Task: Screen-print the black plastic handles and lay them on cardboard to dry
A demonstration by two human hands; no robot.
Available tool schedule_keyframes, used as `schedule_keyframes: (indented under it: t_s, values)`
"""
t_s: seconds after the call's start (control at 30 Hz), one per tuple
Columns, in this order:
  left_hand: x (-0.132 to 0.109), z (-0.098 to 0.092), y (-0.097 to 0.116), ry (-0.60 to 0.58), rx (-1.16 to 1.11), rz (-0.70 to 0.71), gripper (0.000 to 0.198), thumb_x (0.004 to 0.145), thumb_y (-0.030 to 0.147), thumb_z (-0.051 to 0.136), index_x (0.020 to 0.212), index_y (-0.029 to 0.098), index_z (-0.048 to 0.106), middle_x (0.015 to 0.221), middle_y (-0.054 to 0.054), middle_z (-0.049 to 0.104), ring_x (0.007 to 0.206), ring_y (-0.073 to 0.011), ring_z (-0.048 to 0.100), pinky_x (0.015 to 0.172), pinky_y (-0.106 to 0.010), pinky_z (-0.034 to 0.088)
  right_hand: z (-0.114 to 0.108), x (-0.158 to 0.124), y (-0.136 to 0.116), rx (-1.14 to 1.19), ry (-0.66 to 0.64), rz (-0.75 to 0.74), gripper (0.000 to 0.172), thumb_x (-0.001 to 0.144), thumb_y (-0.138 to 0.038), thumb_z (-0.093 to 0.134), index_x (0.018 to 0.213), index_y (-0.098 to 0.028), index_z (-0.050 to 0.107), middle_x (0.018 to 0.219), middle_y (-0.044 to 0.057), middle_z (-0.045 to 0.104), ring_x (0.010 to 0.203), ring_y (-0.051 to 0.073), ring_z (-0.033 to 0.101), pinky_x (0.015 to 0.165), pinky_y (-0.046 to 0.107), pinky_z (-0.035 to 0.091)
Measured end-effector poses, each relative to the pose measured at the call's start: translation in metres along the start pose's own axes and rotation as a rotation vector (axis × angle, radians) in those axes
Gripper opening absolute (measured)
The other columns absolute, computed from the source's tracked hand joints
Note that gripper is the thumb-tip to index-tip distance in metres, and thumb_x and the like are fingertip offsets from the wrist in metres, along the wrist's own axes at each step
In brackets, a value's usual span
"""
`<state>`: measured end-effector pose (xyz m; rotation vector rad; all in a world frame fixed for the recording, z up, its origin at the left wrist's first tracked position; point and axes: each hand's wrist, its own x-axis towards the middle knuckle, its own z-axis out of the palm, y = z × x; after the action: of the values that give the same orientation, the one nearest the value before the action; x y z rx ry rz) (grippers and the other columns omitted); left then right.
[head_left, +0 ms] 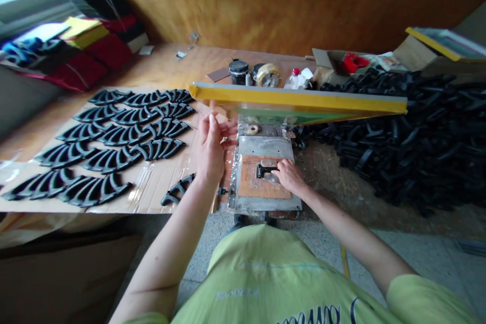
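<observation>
Foremost, in the head view, the right hand (290,176), near centre: its fingers (284,166) curl down over the end of a black piece (264,170), which lies on an orange pad (261,192) set on a metal plate (266,147). Whether they pinch the piece or only press it cannot be told; the low hand looks placed to steady it on the pad.

Left hand (210,149), raised left of the plate: fingers (203,129) spread wide, slightly curved, nothing visible in them, nearest to the yellow frame (296,101) and just below its edge. The frame, with green mesh (288,116) beneath it, is tilted up above the plate, which leaves the pad open to the hands.

Left: a cardboard sheet (152,197) bearing black comb-like pieces (125,134) in rows, laid out flat and side by side, as if for easy counting or handling. One lone piece (178,188) lies at its near right corner, beside the left forearm.

Right: a loose heap (398,136) of similar black pieces, within reach of the plate.

Far: a jar (238,72), a tape roll (268,75) and a white bottle (294,78) on a wooden table (212,58).
</observation>
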<state>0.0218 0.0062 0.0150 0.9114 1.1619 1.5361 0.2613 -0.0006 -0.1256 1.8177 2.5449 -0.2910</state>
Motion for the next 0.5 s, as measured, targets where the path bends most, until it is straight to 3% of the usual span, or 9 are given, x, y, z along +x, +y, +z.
schedule_keyframes:
  t_s: [0.07,0.13,0.23,0.3,0.37,0.4,0.5]
  values:
    - [-0.033,-0.001,-0.029,-0.056,0.042,-0.217,0.051,0.087,0.064,0.053,0.109,0.019,0.064,0.091,-0.010,0.073,0.078,-0.0182,0.070,0.058,-0.024,0.054,-0.007,-0.007,-0.017,0.019,-0.028,0.075,0.025,0.100,-0.037,0.048,0.101,-0.016,0.061,0.096,0.013,0.067,0.097,0.023,0.062,0.081,0.031,0.046]
    - [-0.071,-0.002,-0.060,-0.264,0.109,-0.605,0.057,0.079,0.066,0.064,0.105,0.015,0.067,0.093,-0.016,0.074,0.084,-0.0263,0.072,0.056,-0.029,0.055,-0.013,-0.019,-0.037,0.051,0.013,0.089,0.026,0.102,-0.038,0.043,0.104,-0.017,0.059,0.094,0.012,0.067,0.094,0.023,0.062,0.080,0.031,0.046]
    - [-0.115,-0.003,-0.096,-0.229,-0.034,-0.772,0.051,0.078,0.064,0.066,0.100,0.018,0.067,0.105,-0.014,0.073,0.100,-0.0280,0.069,0.068,-0.032,0.058,-0.012,-0.038,-0.066,0.089,0.090,-0.129,0.021,0.100,-0.034,0.046,0.099,-0.019,0.060,0.097,0.011,0.065,0.099,0.023,0.060,0.084,0.033,0.046]
    - [-0.126,-0.006,-0.107,-0.117,-0.164,-0.799,0.042,0.079,0.059,0.068,0.089,0.017,0.065,0.097,-0.010,0.073,0.093,-0.0239,0.071,0.072,-0.033,0.059,-0.009,-0.045,-0.069,0.134,0.102,-0.335,0.018,0.099,-0.034,0.051,0.096,-0.020,0.062,0.097,0.009,0.065,0.099,0.022,0.058,0.085,0.033,0.047]
    - [-0.123,-0.017,-0.111,-0.007,-0.181,-0.816,0.037,0.078,0.051,0.071,0.087,0.016,0.063,0.093,-0.008,0.072,0.083,-0.0207,0.072,0.069,-0.031,0.059,-0.010,-0.046,-0.044,0.167,0.137,-0.405,0.016,0.097,-0.033,0.053,0.097,-0.021,0.064,0.098,0.007,0.065,0.098,0.021,0.058,0.086,0.033,0.047]
    - [-0.118,-0.027,-0.111,0.050,-0.147,-0.799,0.036,0.079,0.049,0.071,0.090,0.016,0.063,0.094,-0.008,0.072,0.081,-0.0197,0.072,0.066,-0.029,0.058,-0.013,-0.045,-0.019,0.165,0.172,-0.375,0.017,0.097,-0.031,0.052,0.099,-0.022,0.066,0.099,0.007,0.065,0.098,0.022,0.057,0.087,0.033,0.047]
    - [-0.102,-0.073,-0.112,0.218,0.016,-0.657,0.038,0.081,0.051,0.065,0.093,0.016,0.060,0.096,-0.010,0.072,0.075,-0.0173,0.071,0.061,-0.025,0.055,-0.024,-0.041,0.093,0.074,0.312,-0.080,0.030,0.096,-0.019,0.040,0.105,-0.023,0.069,0.105,0.012,0.064,0.095,0.024,0.059,0.080,0.038,0.047]
